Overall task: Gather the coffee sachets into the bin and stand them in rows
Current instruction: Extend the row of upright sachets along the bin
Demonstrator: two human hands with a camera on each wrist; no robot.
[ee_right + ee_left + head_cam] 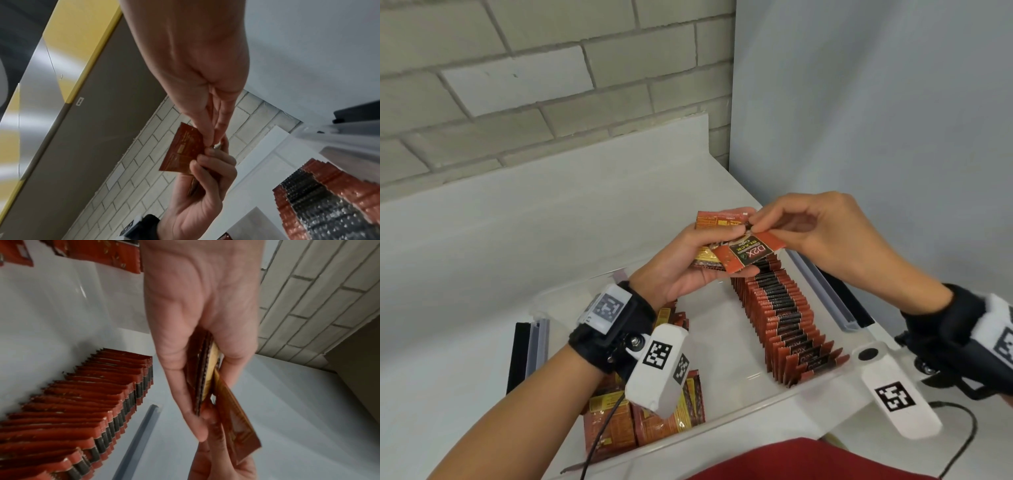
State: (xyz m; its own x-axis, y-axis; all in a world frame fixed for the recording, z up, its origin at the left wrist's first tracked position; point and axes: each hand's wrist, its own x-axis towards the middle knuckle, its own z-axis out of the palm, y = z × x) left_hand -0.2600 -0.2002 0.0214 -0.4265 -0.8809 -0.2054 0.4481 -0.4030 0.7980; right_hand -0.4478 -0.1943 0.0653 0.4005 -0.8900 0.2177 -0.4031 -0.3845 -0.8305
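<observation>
A white counter (pixel 524 240) meets a pale brick wall (pixel 534 68); a black cable (pixel 962 442) trails nearby.

I see a white countertop (pixel 482 246) that runs back to a low white upstand beneath a pale brick wall. A clear plastic bin (pixel 753 394) sits directly on it, near me and towards the right. A black and grey strip (pixel 527 353) lies on the counter just left of the bin. A black cable (pixel 962 442) trails across the near right corner.

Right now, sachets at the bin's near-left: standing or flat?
Flat: the loose sachets lie face-up, overlapping, unlike the standing row on the right.
</observation>
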